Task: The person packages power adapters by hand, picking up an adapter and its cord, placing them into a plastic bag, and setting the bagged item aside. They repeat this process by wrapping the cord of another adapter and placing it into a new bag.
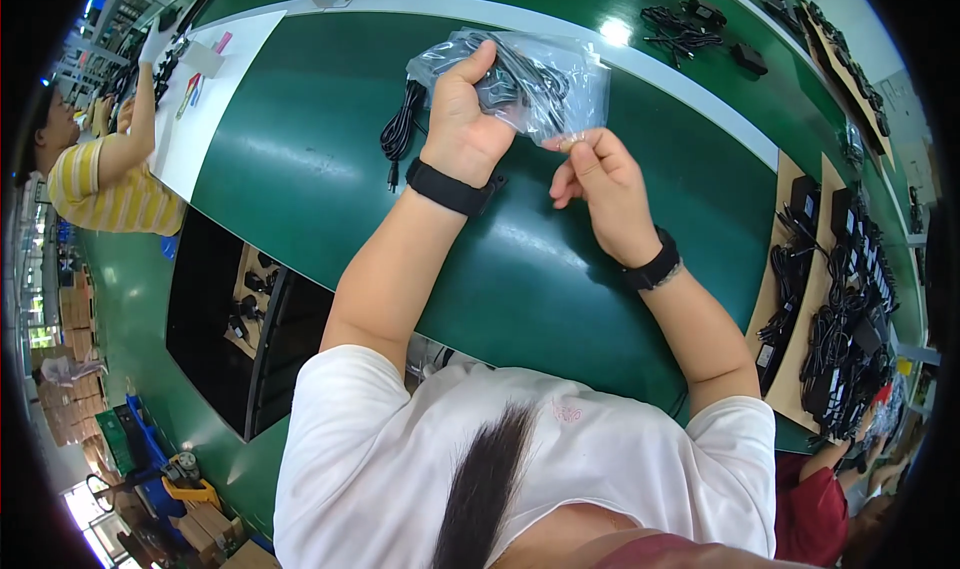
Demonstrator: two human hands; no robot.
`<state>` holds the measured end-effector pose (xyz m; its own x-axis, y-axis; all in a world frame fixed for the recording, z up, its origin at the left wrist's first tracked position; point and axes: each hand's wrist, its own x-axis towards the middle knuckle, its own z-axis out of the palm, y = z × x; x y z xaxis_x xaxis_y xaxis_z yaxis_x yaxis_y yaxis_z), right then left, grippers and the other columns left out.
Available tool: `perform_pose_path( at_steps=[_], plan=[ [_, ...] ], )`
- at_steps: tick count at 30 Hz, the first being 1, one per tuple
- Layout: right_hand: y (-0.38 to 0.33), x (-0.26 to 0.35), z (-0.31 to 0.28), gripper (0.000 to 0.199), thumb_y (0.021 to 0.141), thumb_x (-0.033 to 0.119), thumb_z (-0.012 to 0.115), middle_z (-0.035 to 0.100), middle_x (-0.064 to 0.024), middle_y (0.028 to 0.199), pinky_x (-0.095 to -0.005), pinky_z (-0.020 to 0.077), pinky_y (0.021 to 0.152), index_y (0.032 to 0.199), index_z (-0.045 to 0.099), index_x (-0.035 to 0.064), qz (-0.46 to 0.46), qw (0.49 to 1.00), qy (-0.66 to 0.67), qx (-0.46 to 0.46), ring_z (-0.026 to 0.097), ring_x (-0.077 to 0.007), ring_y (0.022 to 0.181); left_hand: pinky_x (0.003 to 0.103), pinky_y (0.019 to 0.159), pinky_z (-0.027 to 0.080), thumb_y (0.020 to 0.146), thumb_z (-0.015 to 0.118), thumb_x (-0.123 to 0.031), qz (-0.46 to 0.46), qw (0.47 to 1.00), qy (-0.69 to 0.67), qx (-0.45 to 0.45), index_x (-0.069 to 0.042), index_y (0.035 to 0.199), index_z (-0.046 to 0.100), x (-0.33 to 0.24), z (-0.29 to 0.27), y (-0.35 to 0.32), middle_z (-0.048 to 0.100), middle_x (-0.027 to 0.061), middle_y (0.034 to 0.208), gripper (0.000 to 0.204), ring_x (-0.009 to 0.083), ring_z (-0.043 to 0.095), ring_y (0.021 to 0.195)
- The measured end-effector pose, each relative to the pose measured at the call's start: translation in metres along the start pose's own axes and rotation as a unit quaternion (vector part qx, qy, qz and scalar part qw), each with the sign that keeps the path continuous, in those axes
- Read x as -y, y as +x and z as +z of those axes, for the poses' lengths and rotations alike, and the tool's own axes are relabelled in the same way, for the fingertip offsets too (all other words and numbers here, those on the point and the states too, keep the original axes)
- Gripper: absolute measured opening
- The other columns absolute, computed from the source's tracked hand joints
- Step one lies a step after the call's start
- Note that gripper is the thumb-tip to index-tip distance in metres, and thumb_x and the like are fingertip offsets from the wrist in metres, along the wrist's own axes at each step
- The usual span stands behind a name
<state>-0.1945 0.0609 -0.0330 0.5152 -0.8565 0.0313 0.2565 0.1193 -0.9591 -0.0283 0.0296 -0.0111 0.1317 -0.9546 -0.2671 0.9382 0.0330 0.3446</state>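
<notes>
A clear plastic bag [590,79] with a dark coiled cable inside is held above the green table [330,109]. My left hand [466,109] is wrapped round the bag's left side, thumb on top. With thumb and fingertips my right hand [605,179] pinches the bag's lower right corner. A black coiled cable [400,124] with a small plug end lies on the table, just left of my left hand; whether it joins the cable in the bag is hidden.
Cardboard trays [815,269] full of black adapters and cables stand at the right. A coiled cable [680,31] and a black adapter [748,59] lie on the far surface. A co-worker in a yellow striped shirt [115,184] sits at the left by a white tabletop [225,99].
</notes>
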Motion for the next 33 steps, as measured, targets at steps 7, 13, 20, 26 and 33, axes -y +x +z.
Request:
perform_pose_path(
  at_steps=[7,13,20,26,33],
  plan=[
    [-0.006,-0.005,0.031,0.015,0.091,0.012,0.047,0.047,-0.0095,0.118,-0.0363,0.0523,0.076,0.103,0.045,0.0031,0.110,0.978,0.171,-0.043,0.059,-0.0178,0.081,0.047,0.087,0.044,0.085,0.054,-0.014,-0.020,1.000,-0.019,-0.012,-0.004,0.094,0.056,-0.005,-0.004,0.003,0.061,0.0098,0.095,0.013,0.0276,0.058,0.090],
    [0.014,0.003,-0.013,0.008,0.089,0.010,0.051,0.055,-0.0052,0.085,-0.0297,0.0535,0.063,0.088,0.052,0.0024,0.065,0.990,0.100,-0.071,0.047,-0.0074,0.060,0.047,0.085,0.044,0.085,0.056,-0.015,-0.043,0.998,-0.037,0.029,-0.004,0.094,0.056,-0.007,-0.002,-0.003,0.061,0.0098,0.094,0.014,0.0275,0.058,0.090],
    [0.025,0.044,-0.050,0.005,0.085,0.006,0.054,0.056,-0.0055,0.082,-0.0217,0.0439,0.062,0.086,0.052,0.0004,-0.226,0.886,-0.401,-0.052,0.052,-0.0107,0.066,0.044,0.080,0.046,0.084,0.056,-0.015,-0.052,0.999,-0.004,-0.009,-0.003,0.096,0.055,0.000,0.005,-0.007,0.061,0.0106,0.092,0.016,0.0280,0.058,0.088],
    [0.039,0.041,-0.038,0.001,0.085,0.002,0.052,0.058,-0.0110,0.094,-0.0261,0.0418,0.077,0.084,0.051,0.0023,-0.410,0.777,-0.468,-0.095,0.053,-0.0190,0.083,0.043,0.080,0.047,0.086,0.055,-0.016,-0.042,0.999,-0.018,0.030,-0.001,0.097,0.054,0.000,-0.006,0.000,0.060,0.0121,0.095,0.019,0.0277,0.057,0.089],
    [0.018,0.023,-0.028,0.004,0.089,0.005,0.047,0.060,-0.0136,0.106,-0.0268,0.0453,0.080,0.090,0.046,0.0017,-0.251,0.889,-0.380,0.045,0.058,-0.0199,0.097,0.052,0.090,0.041,0.087,0.052,-0.026,-0.084,0.994,-0.029,0.066,0.001,0.106,0.052,0.008,-0.012,0.007,0.058,0.0176,0.107,0.033,0.0347,0.054,0.100]
  ],
)
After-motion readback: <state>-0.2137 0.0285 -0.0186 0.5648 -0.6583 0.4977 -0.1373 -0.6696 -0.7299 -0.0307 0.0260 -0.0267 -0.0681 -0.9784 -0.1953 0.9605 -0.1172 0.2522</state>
